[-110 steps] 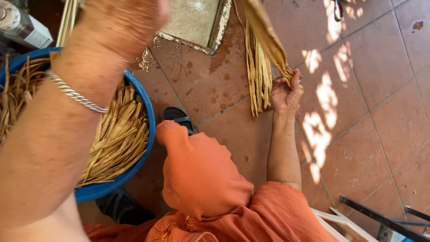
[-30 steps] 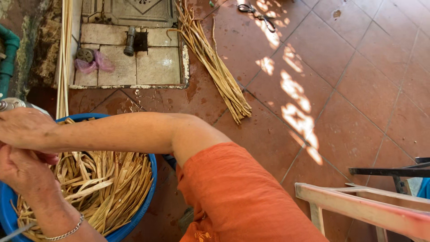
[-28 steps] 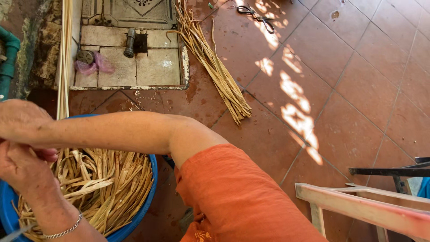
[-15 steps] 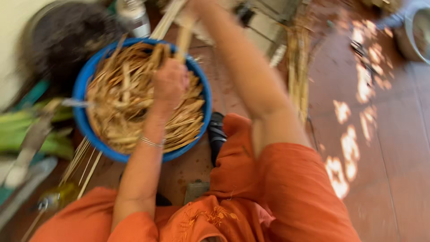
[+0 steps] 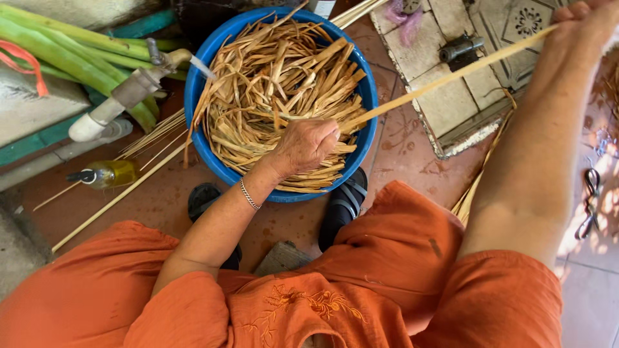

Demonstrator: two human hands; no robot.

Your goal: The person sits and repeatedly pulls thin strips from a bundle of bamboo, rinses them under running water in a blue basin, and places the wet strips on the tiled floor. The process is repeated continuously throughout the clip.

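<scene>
Reddish-brown floor tiles [image 5: 412, 151], stained and damp-looking, fill the view from a head camera looking straight down at a seated person in orange clothing [image 5: 387, 283].

At 12 o'clock from the person's lap sits a round blue plastic basin [image 5: 193, 96], heaped with tan, ribbon-like peeled strips [image 5: 277, 84] of plant stalk. At 10 o'clock, against a low wall, lie thick green stalks [image 5: 71, 51], and a pale tap pipe [image 5: 122, 93] reaches over the basin's rim. At 1 o'clock is a tiled drain slab [image 5: 445, 96]. Black sandals [image 5: 345, 203] show just below the basin. A small bottle of yellowish liquid [image 5: 109, 174] lies at 9 o'clock, and a pair of dark scissors [image 5: 590, 206] at 3 o'clock.

One long pale stalk [image 5: 451, 77] runs diagonally, taut, from above the basin out toward 2 o'clock. The left hand [image 5: 306, 145], a thin bracelet on its wrist, is closed over the stalk's near end above the strips, fingers curled together around it. The right hand [image 5: 583, 19], arm stretched out, reaches the stalk's far end at the top edge; whether its fingers are clamped on it cannot be told, as the frame cuts them off.

Judging from the pose, the stalk is being drawn or stripped between the two hands. Doing this well likely means keeping the stalk straight and tensioned, pinching firmly at the near end so the peel runs evenly, and letting the waste drop inside the basin rather than on the wet floor.
</scene>
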